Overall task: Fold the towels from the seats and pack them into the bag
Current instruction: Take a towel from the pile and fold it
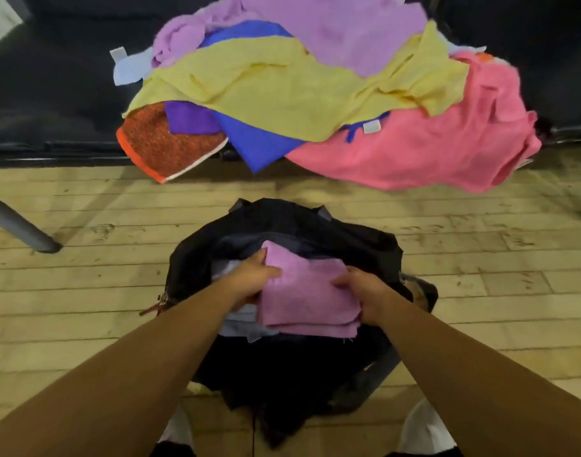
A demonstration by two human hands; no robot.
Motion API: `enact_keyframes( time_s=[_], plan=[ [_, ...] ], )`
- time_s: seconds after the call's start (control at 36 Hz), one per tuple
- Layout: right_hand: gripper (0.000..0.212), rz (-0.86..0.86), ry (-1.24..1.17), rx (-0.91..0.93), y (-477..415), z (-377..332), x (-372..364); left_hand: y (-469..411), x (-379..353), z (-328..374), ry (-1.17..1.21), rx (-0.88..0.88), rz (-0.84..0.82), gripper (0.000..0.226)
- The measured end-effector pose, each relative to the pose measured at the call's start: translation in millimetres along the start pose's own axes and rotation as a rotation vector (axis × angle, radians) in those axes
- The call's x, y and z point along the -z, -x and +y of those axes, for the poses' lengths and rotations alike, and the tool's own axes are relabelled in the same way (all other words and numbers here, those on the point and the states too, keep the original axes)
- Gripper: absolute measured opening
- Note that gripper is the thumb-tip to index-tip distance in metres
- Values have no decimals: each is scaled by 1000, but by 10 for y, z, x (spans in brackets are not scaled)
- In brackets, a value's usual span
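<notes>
A folded lilac towel [307,293] sits in the mouth of an open black bag [282,225] on the floor. My left hand [254,278] grips the towel's left edge, thumb on top. My right hand [365,288] grips its right edge. A pale blue folded towel [241,323] lies beneath it inside the bag. Beyond the bag, a heap of unfolded towels lies on a dark seat: yellow [266,84], pink [431,150], lilac [332,24], blue [256,143], orange [164,146] and purple [187,118].
The dark seat [51,94] runs across the top of the view. A grey metal leg [18,225] stands on the wooden plank floor [101,291] at the left. My white shoes [424,430] are at the bottom edge, either side of the bag.
</notes>
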State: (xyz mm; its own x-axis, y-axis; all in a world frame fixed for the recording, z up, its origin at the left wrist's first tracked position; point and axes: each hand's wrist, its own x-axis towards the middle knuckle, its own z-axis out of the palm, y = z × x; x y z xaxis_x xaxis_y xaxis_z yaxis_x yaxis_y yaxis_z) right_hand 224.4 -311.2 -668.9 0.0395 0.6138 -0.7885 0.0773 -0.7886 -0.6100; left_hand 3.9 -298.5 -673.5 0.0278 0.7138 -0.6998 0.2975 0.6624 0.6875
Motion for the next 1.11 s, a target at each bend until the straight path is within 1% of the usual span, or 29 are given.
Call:
enact_keyframes(
  time_s=[0.08, 0.14, 0.19, 0.25, 0.28, 0.33, 0.36, 0.44, 0.5, 0.58, 0.61, 0.67, 0.72, 0.78, 0.83, 0.92, 0.97, 1.03, 1.11],
  plan=[
    [9, 46, 7, -6, -327, 105, -9, -281, -124, -138, -16, -1, 18, 72],
    [12, 52, 10, 33, -566, 190, -5, -472, -207, -262, 6, -9, -2, 72],
    [23, 111, -55, 102, -703, 235, 23, -617, -269, -371, 36, -37, -31, 74],
    [32, 129, -190, 110, -858, 277, 53, -774, -358, -508, 145, -71, -38, 69],
    [38, 140, -185, 97, -930, 311, 63, -837, -407, -573, 192, -90, -32, 73],
    [47, 176, -80, 50, -1084, 450, 78, -943, -493, -703, 199, -124, -7, 82],
    [46, 186, -36, 25, -1110, 510, 79, -964, -535, -749, 139, -137, 0, 80],
    [33, 196, 147, 19, -1214, 614, 52, -1068, -613, -887, -139, -111, 52, 68],
    [31, 219, 274, 62, -1273, 611, 27, -1141, -623, -965, -261, -77, 127, 54],
    [38, 267, 456, 132, -1316, 600, 26, -1199, -609, -1033, -308, -46, 239, 27],
    [39, 274, 499, 127, -1320, 608, 38, -1202, -597, -1059, -319, -45, 255, 23],
    [40, 250, 576, 100, -1315, 632, 58, -1174, -569, -1115, -324, -63, 230, 32],
    [38, 223, 642, 85, -1282, 625, 68, -1113, -540, -1134, -347, -53, 156, 43],
    [34, 194, 677, 82, -1192, 564, 70, -1025, -488, -1063, -409, -21, 97, 46],
    [27, 152, 740, 66, -1123, 479, 80, -975, -417, -945, -507, 1, 48, 40],
    [14, 97, 823, 29, -924, 222, 111, -843, -216, -568, -708, -48, 14, 31],
    [18, 58, 833, 11, -773, -5, 140, -716, -48, -245, -788, -94, 1, 27],
    [18, 16, 860, 48, -570, -305, 155, -554, 139, 111, -807, -152, -19, 21],
    [24, -45, 890, 205, -237, -804, 145, -258, 372, 654, -695, -280, -72, 10]
  ],
)
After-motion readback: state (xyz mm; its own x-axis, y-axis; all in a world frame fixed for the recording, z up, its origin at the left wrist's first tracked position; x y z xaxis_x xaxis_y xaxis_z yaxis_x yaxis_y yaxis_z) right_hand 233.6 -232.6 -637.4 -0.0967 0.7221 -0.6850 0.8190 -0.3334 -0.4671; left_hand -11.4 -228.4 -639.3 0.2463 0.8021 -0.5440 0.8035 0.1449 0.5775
